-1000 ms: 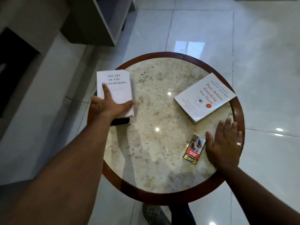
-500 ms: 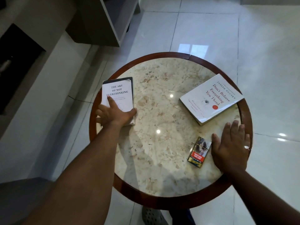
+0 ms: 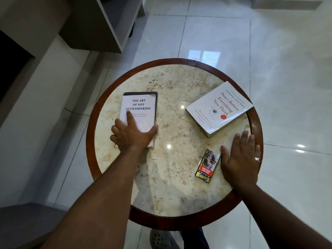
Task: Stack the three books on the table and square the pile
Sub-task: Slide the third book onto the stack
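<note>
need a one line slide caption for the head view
Left hand presses "The Art of Not Overthinking" onto a dark book; right hand lies flat beside a cigarette pack.

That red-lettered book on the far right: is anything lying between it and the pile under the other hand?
Nothing visible does. Bare marble tabletop separates the red-lettered book from the pile under the left hand. The small packet lies nearer the person, beside the right hand, clear of that path.
</note>
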### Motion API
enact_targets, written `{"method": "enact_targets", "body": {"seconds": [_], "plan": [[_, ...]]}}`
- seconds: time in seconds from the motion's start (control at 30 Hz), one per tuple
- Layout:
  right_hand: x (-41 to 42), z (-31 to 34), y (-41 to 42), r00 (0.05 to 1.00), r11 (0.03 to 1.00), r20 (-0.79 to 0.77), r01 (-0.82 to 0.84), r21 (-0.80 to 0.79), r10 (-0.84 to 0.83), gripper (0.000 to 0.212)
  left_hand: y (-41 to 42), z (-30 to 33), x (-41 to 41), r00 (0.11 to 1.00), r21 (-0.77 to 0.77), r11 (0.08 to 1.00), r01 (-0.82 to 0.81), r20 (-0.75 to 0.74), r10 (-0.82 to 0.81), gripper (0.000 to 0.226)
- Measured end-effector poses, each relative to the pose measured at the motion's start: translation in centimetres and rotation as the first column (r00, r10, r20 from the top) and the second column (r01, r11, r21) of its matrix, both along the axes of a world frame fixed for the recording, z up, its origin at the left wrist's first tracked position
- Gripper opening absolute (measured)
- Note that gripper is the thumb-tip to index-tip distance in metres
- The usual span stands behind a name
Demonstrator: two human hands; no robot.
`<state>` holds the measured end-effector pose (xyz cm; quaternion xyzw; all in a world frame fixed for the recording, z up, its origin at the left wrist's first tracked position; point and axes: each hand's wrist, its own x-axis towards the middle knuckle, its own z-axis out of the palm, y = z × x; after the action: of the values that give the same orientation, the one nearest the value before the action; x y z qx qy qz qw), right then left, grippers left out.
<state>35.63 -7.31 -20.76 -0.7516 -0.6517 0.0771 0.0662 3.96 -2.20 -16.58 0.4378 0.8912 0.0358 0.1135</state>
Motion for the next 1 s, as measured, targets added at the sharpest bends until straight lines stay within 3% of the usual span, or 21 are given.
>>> {"method": "enact_targets", "body": {"seconds": [0.33, 0.63, 0.8, 0.93, 1.0], "plan": [[0.0, 0.0, 0.0, 1.000, 1.000, 0.001, 0.002, 0.014, -0.002, 0.071, 0.2, -0.5, -0.3, 0.998, -0.037, 0.999, 0.029, -0.049, -0.031, 0.119], [0.2, 0.0, 0.0, 1.000, 1.000, -0.007, -0.006, 0.004, 0.006, 0.071, 0.6, 0.1, -2.2, 0.998, -0.083, 0.995, -0.059, -0.025, 0.057, 0.118], [0.2, 0.3, 0.0, 1.000, 1.000, -0.024, -0.004, -0.015, 0.003, 0.073, 2.1, 1.2, 2.9, 0.959, -0.002, 0.959, 0.282, -0.014, -0.282, 0.113], [0.2, 0.2, 0.0, 1.000, 1.000, -0.010, -0.001, -0.028, 0.000, 0.073, 5.6, 2.4, 11.0, 0.833, 0.062, 0.844, 0.533, 0.134, -0.536, 0.116], [0.2, 0.1, 0.1, 1.000, 1.000, 0.002, 0.000, -0.023, 0.000, 0.073, 7.2, 2.6, 15.0, 0.757, 0.000, 0.769, 0.639, 0.175, -0.630, 0.122]]}}
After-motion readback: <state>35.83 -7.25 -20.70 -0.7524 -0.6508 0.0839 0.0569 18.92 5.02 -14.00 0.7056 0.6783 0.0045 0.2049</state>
